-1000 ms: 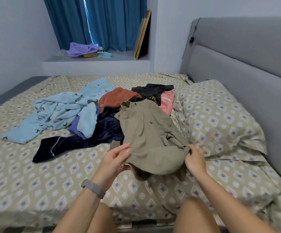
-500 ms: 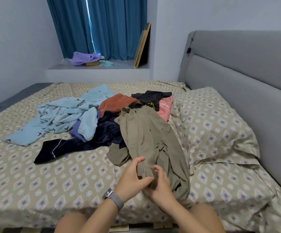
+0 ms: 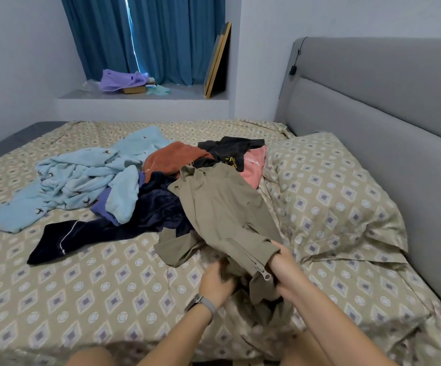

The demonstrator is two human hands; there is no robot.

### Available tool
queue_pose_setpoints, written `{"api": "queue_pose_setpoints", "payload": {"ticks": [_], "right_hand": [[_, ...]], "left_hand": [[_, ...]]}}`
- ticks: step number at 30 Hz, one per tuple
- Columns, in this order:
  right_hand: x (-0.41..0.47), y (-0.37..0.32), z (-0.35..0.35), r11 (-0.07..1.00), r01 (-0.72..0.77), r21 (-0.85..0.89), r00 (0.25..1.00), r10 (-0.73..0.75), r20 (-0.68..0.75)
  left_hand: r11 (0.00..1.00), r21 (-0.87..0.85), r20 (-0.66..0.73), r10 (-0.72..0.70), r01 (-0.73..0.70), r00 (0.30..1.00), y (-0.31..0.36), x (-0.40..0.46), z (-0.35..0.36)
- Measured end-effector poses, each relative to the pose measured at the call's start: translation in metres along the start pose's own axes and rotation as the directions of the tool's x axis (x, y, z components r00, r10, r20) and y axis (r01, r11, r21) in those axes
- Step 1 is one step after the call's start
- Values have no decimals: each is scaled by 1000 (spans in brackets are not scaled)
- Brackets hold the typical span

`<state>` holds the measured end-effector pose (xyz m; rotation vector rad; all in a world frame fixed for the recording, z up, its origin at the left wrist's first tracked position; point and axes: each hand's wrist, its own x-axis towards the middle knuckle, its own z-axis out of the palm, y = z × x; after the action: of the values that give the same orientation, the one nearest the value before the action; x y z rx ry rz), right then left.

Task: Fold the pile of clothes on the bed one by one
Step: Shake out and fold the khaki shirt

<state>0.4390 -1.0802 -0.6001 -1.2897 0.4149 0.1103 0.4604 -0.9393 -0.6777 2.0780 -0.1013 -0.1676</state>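
An olive-green garment with a zip lies stretched from the clothes pile toward me on the bed. My left hand, with a grey wristband, grips its bunched lower cloth. My right hand holds the garment's near end by the zip, fingers curled under the fabric. Behind it the pile holds a dark navy garment, a light blue patterned garment, a rust-orange piece, a black piece and a pink piece.
A patterned pillow lies right of the pile against the grey padded headboard. Beyond the bed's far edge a window ledge carries a purple cloth and leaning frames. My knees show at the bottom.
The camera has tilted up a little. My hands have shifted right along the olive garment's near end, and the right hand now holds it by the zip.
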Motion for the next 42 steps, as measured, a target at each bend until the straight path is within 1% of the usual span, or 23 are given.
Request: {"api": "queue_pose_setpoints", "payload": {"ticks": [2, 4, 5, 8, 9, 11, 13, 15, 17, 19, 21, 23, 24, 26, 27, 29, 31, 34, 36, 38, 39, 40, 42], "right_hand": [[-1, -4, -11, 991, 41, -129, 999, -42, 2], [-1, -7, -26, 946, 95, -311, 995, -102, -8], [2, -8, -36, 899, 131, -419, 989, -150, -14], [14, -8, -70, 673, 184, -717, 944, -324, -62], [18, -7, -81, 629, 180, -756, 922, -375, -92], [25, -6, -98, 599, 155, -785, 888, -433, -156], [26, -2, -107, 568, 141, -811, 847, -494, -199], [28, 7, -111, 538, 174, -825, 795, -571, -204], [30, 24, -114, 555, 185, -811, 792, -573, -211], [29, 42, -116, 609, 157, -778, 833, -505, -228], [23, 59, -113, 630, 147, -762, 875, -442, -196], [15, 74, -109, 608, 135, -782, 912, -385, -142], [11, 82, -105, 612, 119, -782, 935, -334, -120], [2, 99, -100, 628, 107, -771, 969, -241, -62], [-2, 108, -98, 621, 122, -774, 973, -228, -29], [-7, 127, -95, 600, 152, -786, 974, -226, 16], [-13, 143, -91, 568, 171, -805, 973, -227, 47], [-20, 160, -88, 523, 196, -829, 978, -166, 127], [-26, 161, -87, 472, 195, -860, 974, 7, 225], [-29, 155, -87, 366, 186, -912, 923, 252, 290], [-26, 154, -87, 356, 177, -918, 905, 307, 294], [-24, 150, -84, 384, 163, -909, 906, 307, 293], [-15, 145, -80, 464, 116, -878, 967, 148, 206]], "left_hand": [[998, 41, -30, -47, 48, 998, -4, 16, -1], [999, -6, -86, -53, 53, 995, -16, 27, -10], [998, -40, -136, -52, 47, 989, -22, 30, -18], [990, -110, -319, -116, 85, 941, -28, 19, -58], [985, -136, -393, -151, 105, 907, -36, 16, -76], [985, -160, -504, -138, 65, 852, -53, 10, -114], [994, -111, -525, -62, 4, 849, -65, 0, -146], [1000, -26, -522, -3, -13, 853, -74, -16, -166], [999, 46, -572, 38, -14, 819, -81, -30, -177], [994, 104, -598, 24, 47, 801, -94, -40, -185], [976, 152, -530, -55, 158, 846, -119, -43, -191], [925, 240, -384, -189, 295, 904, -148, -46, -194], [890, 298, -308, -252, 344, 917, -159, -50, -193], [831, 408, -167, -339, 378, 926, -181, -56, -187], [807, 455, -106, -372, 377, 922, -194, -58, -184], [810, 483, -23, -367, 331, 930, -203, -63, -176], [861, 431, 51, -320, 268, 946, -186, -72, -170], [928, 239, 90, -315, 287, 945, -163, -76, -167], [923, 141, 114, -374, 357, 920, -159, -76, -168], [892, 63, 124, -452, 448, 883, -155, -76, -170], [873, 6, 116, -485, 487, 867, -153, -76, -171], [862, -54, 104, -497, 504, 862, -154, -76, -171], [867, -132, 69, -476, 481, 877, -152, -74, -170]]}}
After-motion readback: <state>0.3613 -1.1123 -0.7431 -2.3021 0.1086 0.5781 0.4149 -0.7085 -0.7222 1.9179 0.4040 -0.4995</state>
